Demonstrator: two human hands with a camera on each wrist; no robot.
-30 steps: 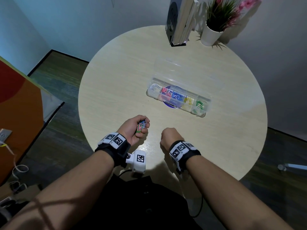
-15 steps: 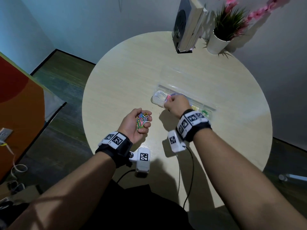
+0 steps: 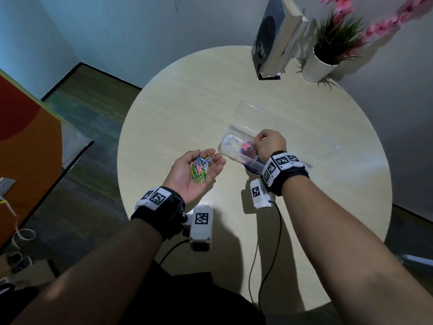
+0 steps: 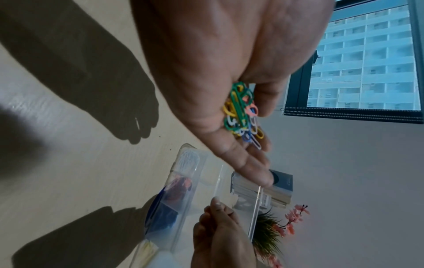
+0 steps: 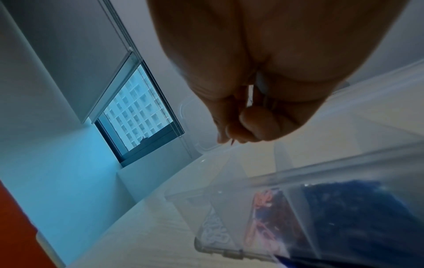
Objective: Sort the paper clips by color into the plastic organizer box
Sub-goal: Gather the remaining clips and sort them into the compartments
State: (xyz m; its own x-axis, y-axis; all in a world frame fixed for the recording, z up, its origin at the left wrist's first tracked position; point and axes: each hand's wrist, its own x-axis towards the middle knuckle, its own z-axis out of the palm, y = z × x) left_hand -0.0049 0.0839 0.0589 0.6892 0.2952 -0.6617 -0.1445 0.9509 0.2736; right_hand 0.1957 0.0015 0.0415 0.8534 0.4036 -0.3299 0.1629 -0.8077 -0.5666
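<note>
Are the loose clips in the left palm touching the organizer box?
Apart. The head view shows bare table between the left hand, cupping the clips, and the organizer box.

Dim, bluish window light; hard shadows, motion-blurred edges.
</note>
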